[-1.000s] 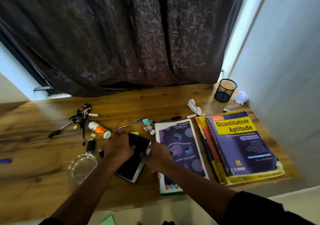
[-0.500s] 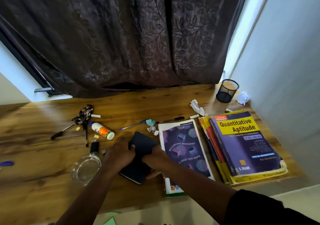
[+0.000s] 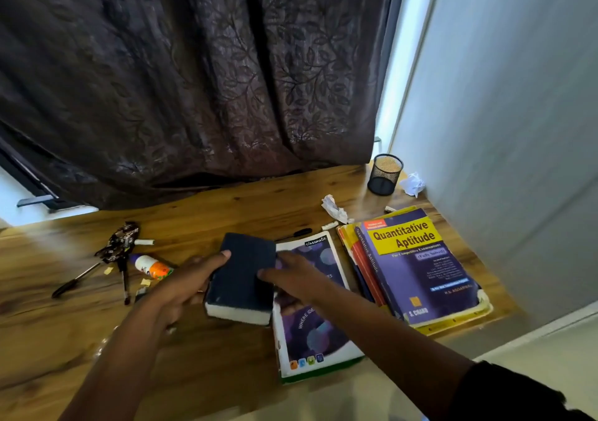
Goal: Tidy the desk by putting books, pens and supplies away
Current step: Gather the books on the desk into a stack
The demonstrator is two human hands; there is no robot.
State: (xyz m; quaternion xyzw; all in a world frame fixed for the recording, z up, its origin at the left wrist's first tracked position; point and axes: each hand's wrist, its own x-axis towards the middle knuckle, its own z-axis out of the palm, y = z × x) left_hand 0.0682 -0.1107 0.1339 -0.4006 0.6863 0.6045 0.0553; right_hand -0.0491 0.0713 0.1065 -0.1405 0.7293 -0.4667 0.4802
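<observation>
A thick dark blue book (image 3: 241, 278) is raised off the wooden desk (image 3: 226, 213) at its centre. My left hand (image 3: 184, 286) grips its left edge, thumb on the cover. My right hand (image 3: 288, 275) holds its right edge, fingers on the cover. Just right of it lies a purple notebook (image 3: 318, 330) partly under my right arm. Further right sits a stack of books (image 3: 417, 268) topped by a "Quantitative Aptitude" volume. A black pen (image 3: 296, 233) lies behind the notebook, and two dark pens (image 3: 76, 280) lie at the left.
A black mesh pen cup (image 3: 385, 174) stands at the back right with crumpled paper (image 3: 413, 183) beside it. More crumpled paper (image 3: 335, 208) and a glue bottle (image 3: 151, 267) lie on the desk. A dark curtain (image 3: 194, 81) hangs behind; a wall (image 3: 517, 129) bounds the right.
Both hands have lifted the dark blue book off the desk and shifted it right toward the notebook. The view has tilted, so the glass dish at the left is out of sight.
</observation>
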